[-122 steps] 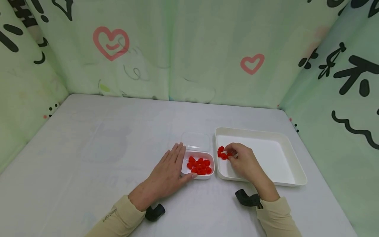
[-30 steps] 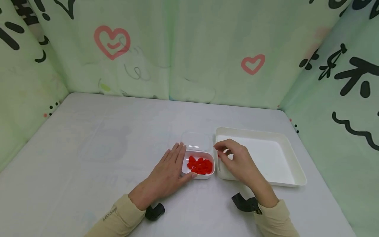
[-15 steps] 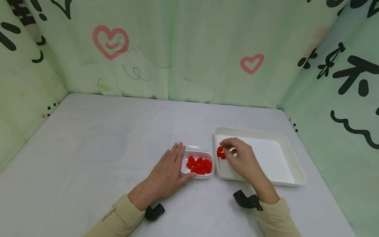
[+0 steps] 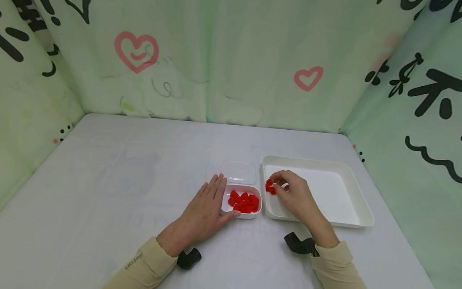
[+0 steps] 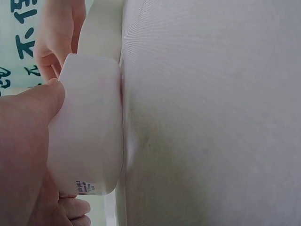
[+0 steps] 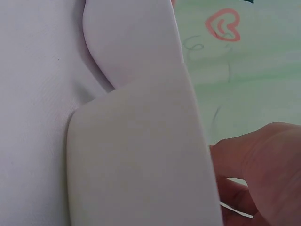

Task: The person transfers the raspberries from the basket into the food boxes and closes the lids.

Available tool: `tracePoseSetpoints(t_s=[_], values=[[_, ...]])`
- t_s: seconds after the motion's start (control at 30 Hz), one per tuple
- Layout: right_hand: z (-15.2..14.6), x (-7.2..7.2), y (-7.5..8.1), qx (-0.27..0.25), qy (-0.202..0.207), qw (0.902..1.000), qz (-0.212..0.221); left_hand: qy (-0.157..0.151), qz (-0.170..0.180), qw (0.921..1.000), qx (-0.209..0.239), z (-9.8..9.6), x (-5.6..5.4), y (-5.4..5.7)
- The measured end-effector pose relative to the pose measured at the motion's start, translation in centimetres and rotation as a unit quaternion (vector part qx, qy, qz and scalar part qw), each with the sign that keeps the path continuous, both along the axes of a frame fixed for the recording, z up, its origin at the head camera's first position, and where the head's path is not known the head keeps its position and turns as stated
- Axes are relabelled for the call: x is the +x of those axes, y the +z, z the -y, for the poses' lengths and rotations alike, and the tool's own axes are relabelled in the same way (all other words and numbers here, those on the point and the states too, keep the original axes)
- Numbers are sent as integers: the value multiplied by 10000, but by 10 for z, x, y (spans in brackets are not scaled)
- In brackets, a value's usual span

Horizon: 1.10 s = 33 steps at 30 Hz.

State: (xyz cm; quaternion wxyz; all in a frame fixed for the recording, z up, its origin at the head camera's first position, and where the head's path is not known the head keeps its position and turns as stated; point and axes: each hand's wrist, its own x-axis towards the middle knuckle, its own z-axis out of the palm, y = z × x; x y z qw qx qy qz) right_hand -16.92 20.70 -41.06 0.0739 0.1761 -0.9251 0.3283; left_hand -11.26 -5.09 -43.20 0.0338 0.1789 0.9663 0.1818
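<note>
In the head view a small white box [image 4: 242, 215] holds several small red pieces [image 4: 245, 202], whose kind is too small to make out. My left hand [image 4: 202, 210] lies along the box's left side with straight fingers, its thumb on the front rim. To the right stands a large white tray [image 4: 335, 192]. Several more red pieces [image 4: 268, 187] lie by its left wall. My right hand [image 4: 297, 196] reaches into the tray with bent fingers, thumb and forefinger tips at these pieces. Whether they pinch one is hidden; the tray wall [image 6: 141, 165] blocks the right wrist view.
A clear plastic lid [image 4: 239, 172] lies behind the small box, whose right side is close against the tray. A white cloth covers the table [image 4: 126, 172]. Green printed curtains [image 4: 231, 64] hang at the back and both sides.
My right hand has moved from over the tray's left edge back to the red pieces inside. Fewer pieces show in the tray than about four seconds ago. The left hand has stayed still.
</note>
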Motion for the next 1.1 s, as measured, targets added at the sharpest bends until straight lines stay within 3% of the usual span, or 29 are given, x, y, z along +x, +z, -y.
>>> tracePoseSetpoints(t_s=[1.1], values=[[2,-2,-12,325,82,9990,298,0,84,10000,-47,0,1,1]])
